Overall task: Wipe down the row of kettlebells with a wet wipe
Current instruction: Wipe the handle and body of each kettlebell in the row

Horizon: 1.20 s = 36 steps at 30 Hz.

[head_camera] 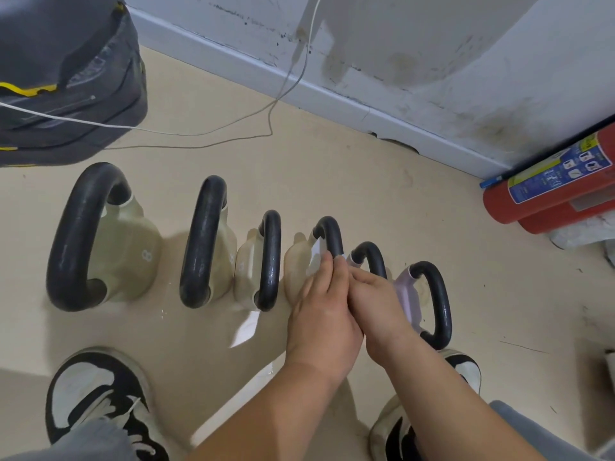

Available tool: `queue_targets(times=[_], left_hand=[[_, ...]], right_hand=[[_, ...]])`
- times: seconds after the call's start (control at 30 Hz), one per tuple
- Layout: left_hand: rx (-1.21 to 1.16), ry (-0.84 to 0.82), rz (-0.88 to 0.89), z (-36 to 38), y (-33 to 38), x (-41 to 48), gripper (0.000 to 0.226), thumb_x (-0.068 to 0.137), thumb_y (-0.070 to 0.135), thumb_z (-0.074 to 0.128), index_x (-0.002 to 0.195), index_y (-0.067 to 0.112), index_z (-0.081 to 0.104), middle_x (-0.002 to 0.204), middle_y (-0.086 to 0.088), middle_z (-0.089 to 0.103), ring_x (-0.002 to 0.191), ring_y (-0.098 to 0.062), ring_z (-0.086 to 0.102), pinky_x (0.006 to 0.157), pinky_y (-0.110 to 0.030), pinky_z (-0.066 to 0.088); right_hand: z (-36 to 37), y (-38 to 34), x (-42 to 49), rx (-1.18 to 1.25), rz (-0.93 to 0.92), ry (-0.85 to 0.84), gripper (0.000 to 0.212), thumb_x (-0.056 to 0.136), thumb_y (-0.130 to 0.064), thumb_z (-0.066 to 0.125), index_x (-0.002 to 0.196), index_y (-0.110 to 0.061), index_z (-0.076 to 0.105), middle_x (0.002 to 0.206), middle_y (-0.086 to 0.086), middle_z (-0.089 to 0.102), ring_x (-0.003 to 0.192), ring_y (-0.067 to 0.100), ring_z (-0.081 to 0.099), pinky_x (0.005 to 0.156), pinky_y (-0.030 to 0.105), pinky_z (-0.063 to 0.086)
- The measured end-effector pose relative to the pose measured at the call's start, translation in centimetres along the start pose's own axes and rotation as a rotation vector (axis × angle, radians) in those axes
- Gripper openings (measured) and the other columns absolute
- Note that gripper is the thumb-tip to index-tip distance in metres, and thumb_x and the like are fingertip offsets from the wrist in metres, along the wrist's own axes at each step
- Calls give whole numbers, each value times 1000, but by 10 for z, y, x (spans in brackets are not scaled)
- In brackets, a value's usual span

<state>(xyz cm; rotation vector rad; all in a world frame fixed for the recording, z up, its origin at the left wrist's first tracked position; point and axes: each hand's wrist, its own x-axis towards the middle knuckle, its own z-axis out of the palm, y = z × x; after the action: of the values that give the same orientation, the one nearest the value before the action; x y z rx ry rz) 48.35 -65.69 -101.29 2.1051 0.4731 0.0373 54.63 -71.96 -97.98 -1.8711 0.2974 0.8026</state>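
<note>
Six kettlebells with black handles stand in a row on the beige floor, from a large cream one [109,261] at the left to a small lilac one [411,294] at the right. My left hand [321,311] holds a white wet wipe [315,257] against the handle of the fourth kettlebell [329,236]. My right hand [376,302] lies close beside it, over the fifth kettlebell [369,254]. Its curled fingers meet my left fingertips at the wipe. The hands hide most of the wipe.
A red fire extinguisher [549,191] lies by the wall at the right. A dark bag [66,78] sits at the back left, with a white cable [283,91] trailing across the floor. My shoes [100,404] stand just in front of the row.
</note>
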Motion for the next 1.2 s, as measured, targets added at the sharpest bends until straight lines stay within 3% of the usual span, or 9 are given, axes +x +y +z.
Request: queue_targets(times=[0.1,0.27,0.4,0.47,0.53,0.67,0.83,1.03,1.2], left_hand=[[-102,-21,-22,6,-1,-3,70,102,7,44,163,28,18,171,10,11,152,-9,28,117,-17,28],[-211,32,-108,-6,-2,-16,50,104,22,45,154,29,41,135,2,65,119,-17,64,93,-24,49],[-292,-6,-206,-2,-8,-22,31,101,55,48,99,44,78,91,7,79,92,-8,73,89,-27,55],[-303,-29,-188,3,-15,-26,40,96,55,46,100,31,78,102,5,78,100,-13,71,99,-44,53],[-176,-15,-162,3,-22,-23,33,94,42,42,108,30,69,117,5,68,100,-12,61,96,-42,54],[-19,-85,-151,-4,-25,-12,11,99,26,50,104,28,60,105,6,56,92,-22,61,80,-36,54],[146,-148,-168,-2,-29,-9,32,101,19,45,133,19,49,121,-3,54,105,-26,60,86,-38,53],[506,-258,-118,5,-32,-4,58,107,17,34,161,8,14,148,-10,39,136,-26,42,100,-36,46],[617,-316,-126,6,-32,2,39,102,8,38,140,9,48,131,-10,52,122,-26,55,89,-36,51]], right_hand=[[0,11,-3,103,20,-5,24,101,-25,56,103,-11,75,101,24,72,93,23,68,90,40,52],[10,33,-14,36,-62,118,29,104,-16,50,82,-3,63,70,8,56,71,19,51,67,32,42],[18,38,-28,64,-129,169,26,105,-17,53,96,-18,78,85,13,77,78,25,71,76,38,57],[21,42,-33,75,-126,206,29,104,-13,56,102,-28,80,90,3,80,90,20,77,84,36,61],[23,46,-35,79,-113,233,30,103,-10,58,103,-30,81,90,0,81,91,20,77,85,36,61],[21,54,-30,13,-129,276,26,101,-11,61,97,-28,81,82,3,79,77,23,72,76,31,60],[18,65,-22,-192,-167,270,25,98,-11,61,91,-27,79,68,2,72,62,14,59,62,28,51],[20,74,-5,-454,-151,290,46,95,-11,61,51,-22,52,44,-7,46,49,10,38,51,27,36],[16,76,4,-517,-129,204,42,87,-4,59,48,-15,46,45,-6,41,50,13,30,49,27,31]])
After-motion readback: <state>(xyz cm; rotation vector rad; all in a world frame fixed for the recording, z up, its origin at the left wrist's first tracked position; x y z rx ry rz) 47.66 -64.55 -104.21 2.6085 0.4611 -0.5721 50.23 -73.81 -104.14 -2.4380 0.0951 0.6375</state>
